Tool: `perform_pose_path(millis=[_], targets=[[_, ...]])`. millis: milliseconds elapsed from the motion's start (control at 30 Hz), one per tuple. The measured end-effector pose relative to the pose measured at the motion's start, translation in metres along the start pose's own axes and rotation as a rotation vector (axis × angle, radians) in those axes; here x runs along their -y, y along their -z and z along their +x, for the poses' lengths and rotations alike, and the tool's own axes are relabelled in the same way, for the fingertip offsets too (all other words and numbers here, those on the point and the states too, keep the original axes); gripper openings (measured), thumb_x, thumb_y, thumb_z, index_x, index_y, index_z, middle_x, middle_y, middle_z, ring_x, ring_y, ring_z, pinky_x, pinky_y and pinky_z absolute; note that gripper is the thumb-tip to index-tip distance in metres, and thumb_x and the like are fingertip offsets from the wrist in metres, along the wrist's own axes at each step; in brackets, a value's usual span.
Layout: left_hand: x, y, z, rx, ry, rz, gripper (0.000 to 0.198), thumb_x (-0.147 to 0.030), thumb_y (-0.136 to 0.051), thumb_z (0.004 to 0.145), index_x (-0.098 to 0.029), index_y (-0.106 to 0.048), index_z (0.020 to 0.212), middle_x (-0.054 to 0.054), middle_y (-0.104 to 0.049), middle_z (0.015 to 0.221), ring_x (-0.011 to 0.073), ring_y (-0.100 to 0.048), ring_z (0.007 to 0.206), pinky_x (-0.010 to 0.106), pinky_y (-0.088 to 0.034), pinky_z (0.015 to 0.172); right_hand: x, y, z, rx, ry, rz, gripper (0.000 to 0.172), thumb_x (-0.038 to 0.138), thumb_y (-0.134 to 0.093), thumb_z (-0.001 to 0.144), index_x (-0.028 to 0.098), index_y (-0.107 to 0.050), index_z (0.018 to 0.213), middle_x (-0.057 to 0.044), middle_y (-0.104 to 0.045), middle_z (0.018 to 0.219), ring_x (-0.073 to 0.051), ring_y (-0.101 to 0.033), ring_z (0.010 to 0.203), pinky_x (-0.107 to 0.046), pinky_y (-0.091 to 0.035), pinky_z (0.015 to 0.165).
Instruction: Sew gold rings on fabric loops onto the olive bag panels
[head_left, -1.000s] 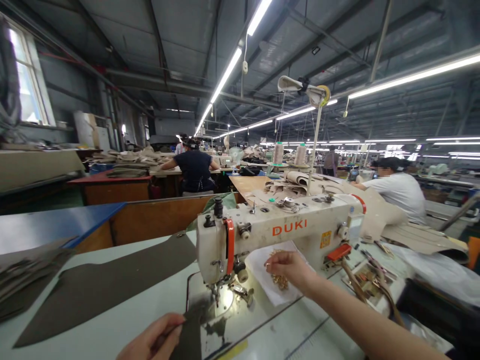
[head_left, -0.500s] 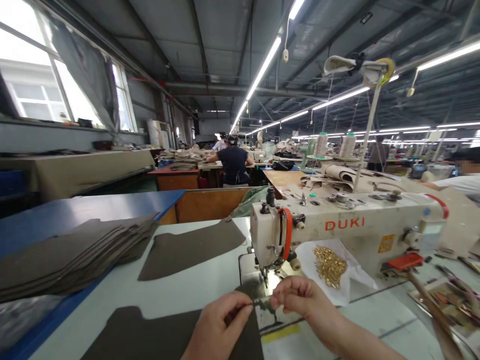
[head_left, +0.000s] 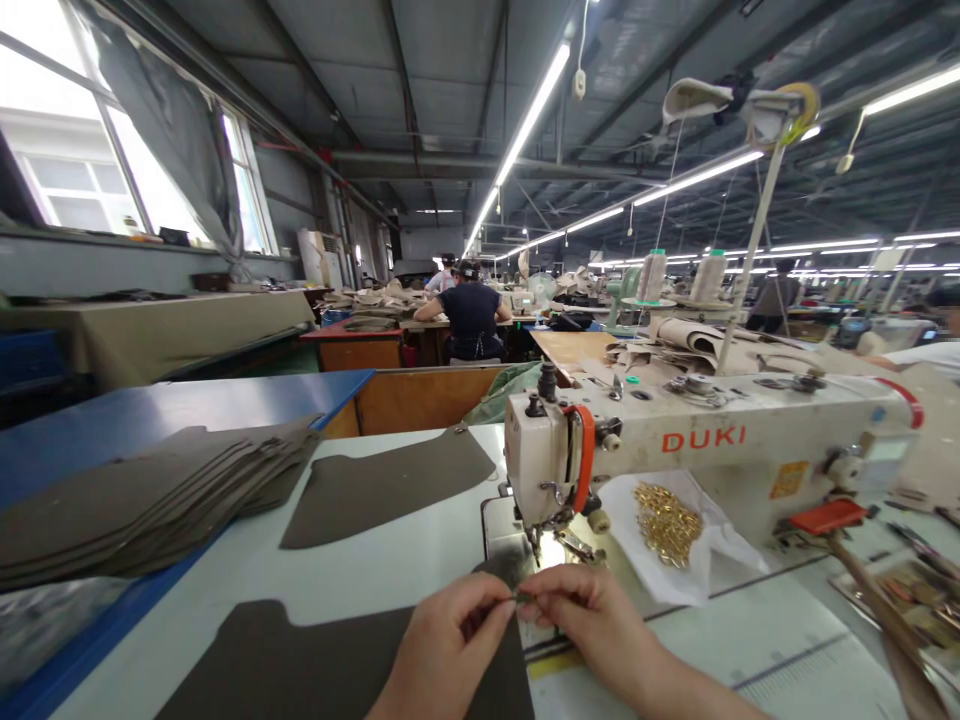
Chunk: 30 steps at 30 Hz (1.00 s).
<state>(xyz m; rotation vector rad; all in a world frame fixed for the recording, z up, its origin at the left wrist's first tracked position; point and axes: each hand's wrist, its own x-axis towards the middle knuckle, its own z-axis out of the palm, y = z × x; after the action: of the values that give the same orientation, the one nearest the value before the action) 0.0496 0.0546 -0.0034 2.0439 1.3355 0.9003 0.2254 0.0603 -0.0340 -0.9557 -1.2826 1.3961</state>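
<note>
On the pale green worktop (head_left: pixel 360 585), with a blue worktop (head_left: pixel 247 395) beyond it on the left, stood a white sewing machine (head_left: pixel 630 440) lettered DUKI in orange, its needle end facing left. A fanned stack of dark sheets (head_left: pixel 172 490) lay at the far left, mostly over the blue surface. The near dark piece (head_left: pixel 322 655) lay flat at the front of the green worktop, running under the left hand, its right end close to the machine. The far dark piece (head_left: pixel 397 490) lay flat behind it, well apart from both hands. Spread against the front of the machine was a white sheet (head_left: pixel 626 510), to the right of the needle. The left hand (head_left: pixel 454 640) and the right hand (head_left: pixel 592 615) met just in front of the needle area, their fingers drawn narrow in a pinch, tips nearly touching. On the white sheet sat a heap of gold-coloured fittings (head_left: pixel 669 525). Smallest was a small dark bit (head_left: pixel 521 598) held between the fingertips, its exact shape too small to tell.
</note>
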Motion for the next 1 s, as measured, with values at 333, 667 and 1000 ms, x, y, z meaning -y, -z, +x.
perform_pose_path(millis=[333, 667, 1000], targets=[[-0.002, -0.007, -0.002, -0.047, -0.004, 0.048, 0.018, -0.024, -0.051, 0.077, -0.021, -0.064, 0.065, -0.003, -0.058, 0.057, 0.0132, -0.053, 0.053, 0.02, -0.038, 0.051, -0.001, -0.008, -0.004, -0.018, 0.093, 0.021, 0.035, 0.045, -0.078, 0.062, 0.021, -0.072, 0.088, -0.005, -0.072, 0.081, -0.021, -0.067, 0.078, -0.032, -0.051, 0.074], [-0.003, -0.011, -0.005, -0.082, -0.095, 0.073, 0.017, -0.022, -0.055, 0.078, -0.022, -0.062, 0.063, -0.002, -0.059, 0.058, 0.0135, -0.053, 0.052, 0.021, -0.038, 0.053, -0.002, -0.009, -0.006, -0.125, 0.151, -0.247, 0.013, 0.027, -0.062, 0.074, 0.017, -0.069, 0.079, -0.005, -0.07, 0.073, -0.018, -0.062, 0.067, -0.026, -0.046, 0.061], [-0.002, -0.008, 0.002, 0.049, 0.181, -0.42, 0.01, -0.028, -0.056, 0.07, -0.02, -0.056, 0.076, -0.004, -0.06, 0.058, 0.0148, -0.057, 0.052, 0.025, -0.044, 0.053, 0.002, -0.011, -0.007, -0.032, 0.128, -0.149, 0.018, 0.031, -0.063, 0.077, 0.017, -0.071, 0.083, -0.004, -0.069, 0.074, -0.016, -0.059, 0.067, -0.026, -0.043, 0.063]])
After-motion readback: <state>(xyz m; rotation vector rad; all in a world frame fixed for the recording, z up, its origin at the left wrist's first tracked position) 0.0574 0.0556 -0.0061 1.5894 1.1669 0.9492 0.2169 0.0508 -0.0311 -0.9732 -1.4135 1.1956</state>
